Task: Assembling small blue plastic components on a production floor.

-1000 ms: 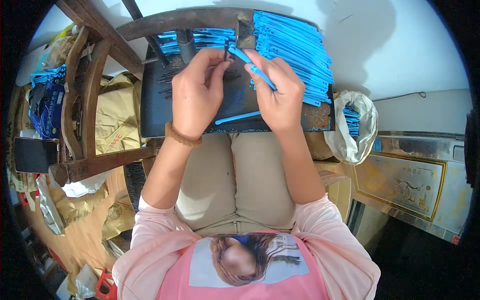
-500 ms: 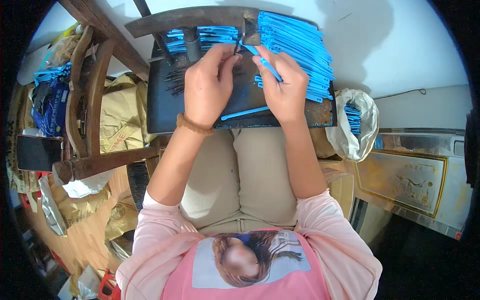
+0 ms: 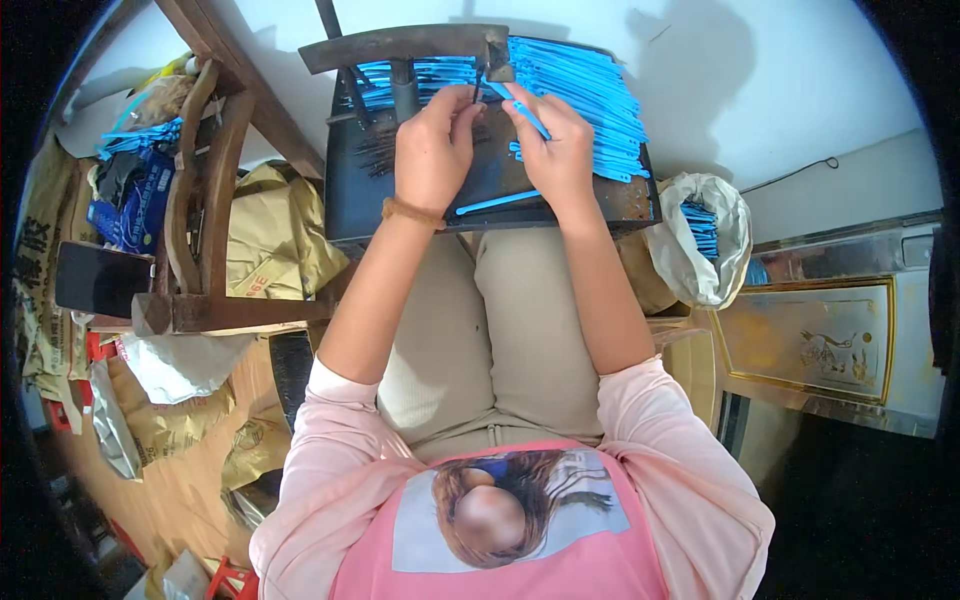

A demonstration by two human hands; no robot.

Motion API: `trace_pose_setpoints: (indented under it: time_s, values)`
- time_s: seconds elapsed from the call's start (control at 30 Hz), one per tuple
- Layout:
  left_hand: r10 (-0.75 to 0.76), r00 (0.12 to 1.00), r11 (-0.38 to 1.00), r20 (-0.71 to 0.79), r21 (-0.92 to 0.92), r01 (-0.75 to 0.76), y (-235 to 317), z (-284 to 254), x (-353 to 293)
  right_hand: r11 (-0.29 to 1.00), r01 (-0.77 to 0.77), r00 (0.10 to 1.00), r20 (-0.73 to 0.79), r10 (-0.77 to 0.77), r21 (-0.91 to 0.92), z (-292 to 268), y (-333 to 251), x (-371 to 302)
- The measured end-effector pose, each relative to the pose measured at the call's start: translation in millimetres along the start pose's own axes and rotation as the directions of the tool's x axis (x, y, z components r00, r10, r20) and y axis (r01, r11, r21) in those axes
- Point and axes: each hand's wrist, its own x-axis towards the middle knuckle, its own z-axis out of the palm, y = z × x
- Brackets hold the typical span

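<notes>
My left hand (image 3: pixel 436 148) is closed, pinching a thin dark rod (image 3: pixel 477 88) upright between thumb and fingertips. Just to its right, my right hand (image 3: pixel 556 155) grips a slim blue plastic strip (image 3: pixel 530 118), whose far end reaches up to the block under the head (image 3: pixel 496 58) of a dark metal bench tool. A curved bar (image 3: pixel 400 48) runs left from that head, above a round post (image 3: pixel 404 92). Where rod and strip meet the tool is too small to make out. Another blue strip (image 3: pixel 498 202) lies near the front edge of the black worktop (image 3: pixel 430 220).
A large pile of blue strips (image 3: pixel 580 95) covers the worktop's right side. Dark thin rods (image 3: pixel 375 150) lie heaped at its left. A white sack (image 3: pixel 740 245) holding blue strips stands at the right. To the left are a wooden chair (image 3: pixel 218 190) and a gold bag (image 3: pixel 285 235).
The whole view has shifted with my head. The blue strip in my right hand now lies in a straighter line up to the tool's head. Both hands keep their hold.
</notes>
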Motion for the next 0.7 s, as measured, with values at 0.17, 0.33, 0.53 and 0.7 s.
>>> trace_pose_setpoints:
  time_s: [0.17,0.33,0.53,0.7]
  values:
    - [-0.019,1.000,1.000,0.004,-0.010,0.019,3,0,0,1.000,0.006,1.000,-0.011,-0.006,0.008,0,2,-1]
    - [-0.097,0.993,0.995,0.066,0.032,0.096,7,-4,-1,1.000,0.022,1.000,-0.011,-0.022,0.008,-3,-1,-1]
    - [-0.112,0.991,0.993,0.079,0.033,0.109,9,-5,0,0.999,0.035,0.999,-0.015,-0.034,0.004,-5,-4,1]
    - [-0.117,0.990,0.993,0.077,0.041,0.114,13,-7,1,1.000,-0.001,1.000,0.025,0.002,-0.008,-7,-2,-1]
